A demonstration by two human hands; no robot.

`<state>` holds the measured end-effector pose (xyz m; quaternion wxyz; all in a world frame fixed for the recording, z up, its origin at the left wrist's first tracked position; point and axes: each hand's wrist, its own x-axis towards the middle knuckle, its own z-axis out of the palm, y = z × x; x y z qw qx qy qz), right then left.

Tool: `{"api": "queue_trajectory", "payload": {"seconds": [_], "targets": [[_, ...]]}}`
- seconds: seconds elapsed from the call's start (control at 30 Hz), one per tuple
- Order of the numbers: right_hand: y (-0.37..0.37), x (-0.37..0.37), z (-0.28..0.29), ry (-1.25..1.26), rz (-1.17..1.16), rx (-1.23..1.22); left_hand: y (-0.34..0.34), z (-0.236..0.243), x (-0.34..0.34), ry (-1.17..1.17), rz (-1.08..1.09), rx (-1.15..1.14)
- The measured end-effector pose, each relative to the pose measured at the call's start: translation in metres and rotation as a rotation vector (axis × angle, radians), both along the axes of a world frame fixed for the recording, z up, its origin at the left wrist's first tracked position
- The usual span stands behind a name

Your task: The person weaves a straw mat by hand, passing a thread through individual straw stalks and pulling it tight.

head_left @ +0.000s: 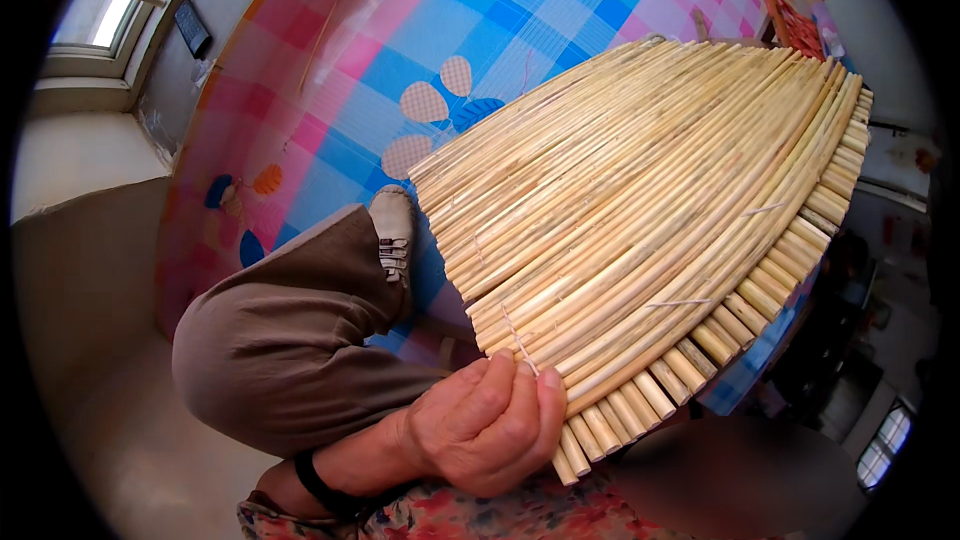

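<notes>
Down low, one hand (490, 425) is curled shut, pinching a thin pale string (520, 340) at the edge of a big mat of reeds (650, 210). I cannot tell which hand it is. The mat lies on a checked cloth (480, 30). The tying step looks underway; next needs a firm, careful pull. No other hand shows.

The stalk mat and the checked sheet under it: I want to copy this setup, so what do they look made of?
Stalk mat: likely dried reed or cane, pale yellow, matt, hollow-looking cut ends, bound with thin string. Checked sheet: probably printed woven plastic or cloth, pink and blue.
</notes>
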<state>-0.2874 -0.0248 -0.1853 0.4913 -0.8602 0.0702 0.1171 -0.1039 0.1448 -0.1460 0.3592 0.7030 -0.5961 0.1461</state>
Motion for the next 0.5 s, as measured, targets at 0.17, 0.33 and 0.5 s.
{"api": "queue_trajectory", "payload": {"seconds": [0.17, 0.33, 0.5], "targets": [[0.000, -0.002, 0.002, 0.023, 0.005, 0.003, -0.001, -0.003, -0.001, 0.022, -0.014, -0.014], [-0.002, -0.004, 0.007, 0.055, -0.001, 0.005, -0.003, -0.009, -0.003, 0.011, -0.031, -0.031], [-0.003, -0.004, 0.013, 0.078, -0.012, 0.009, -0.006, -0.005, -0.003, 0.021, -0.016, -0.022]]}}
